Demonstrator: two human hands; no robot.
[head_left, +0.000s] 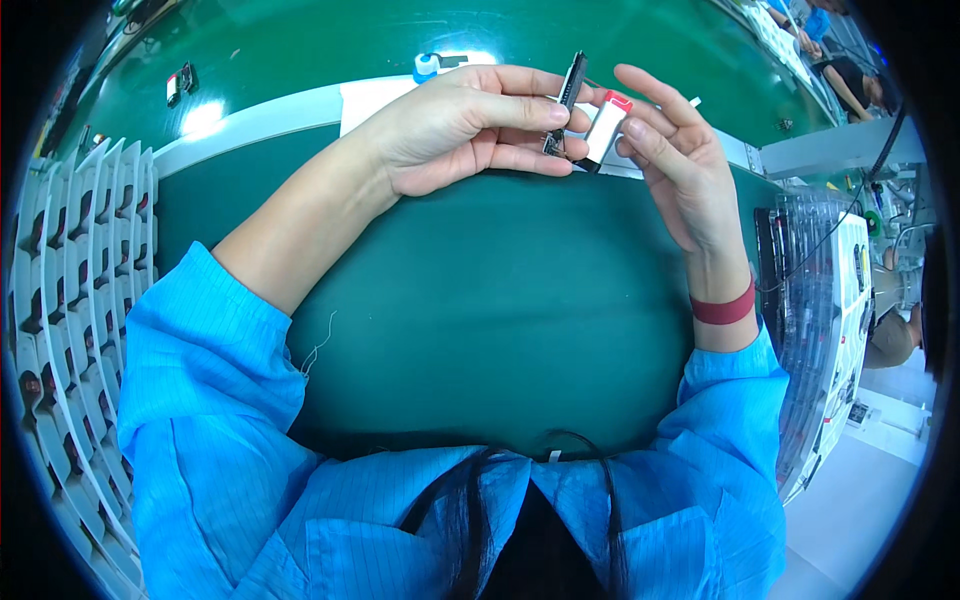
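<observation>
Both my hands are raised over the far side of the green mat. My left hand pinches a slim black strip-shaped part between thumb and fingers, tilted nearly upright. Right beside it is a small flat white block with a red end and a black lower end, which looks like a battery pack. The thumb and a fingertip of my right hand close on its right edge, while the index finger stretches out above. Small details at the strip's lower end are too fine to make out.
A rack of white slotted trays holding dark parts stands at the left. Stacked clear plastic trays stand at the right. Beyond the white ledge lie a blue-and-white item and small red-and-black parts. Other people sit at the far right.
</observation>
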